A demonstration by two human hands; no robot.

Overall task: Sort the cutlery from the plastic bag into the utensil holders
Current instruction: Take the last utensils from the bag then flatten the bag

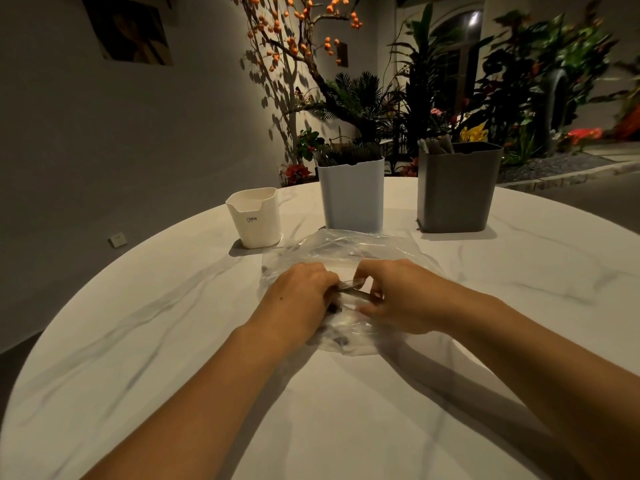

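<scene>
Left hand (299, 292) and right hand (398, 296) both pinch a wrapped cutlery piece (351, 287) between them, atop the plastic bag (346, 247).

Three utensil holders — white (254, 218), pale blue (351, 195), grey (457, 188) — one plastic bag (346, 247), two hands.

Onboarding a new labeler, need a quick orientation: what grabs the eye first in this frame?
Front and centre, the left hand and right hand meet over a crumpled clear plastic bag on the white marble table, their grip on a thin piece of cutlery. Behind the bag stand three holders in a row: a short white holder at left, a taller pale blue holder in the middle, a dark grey holder at right.
</scene>
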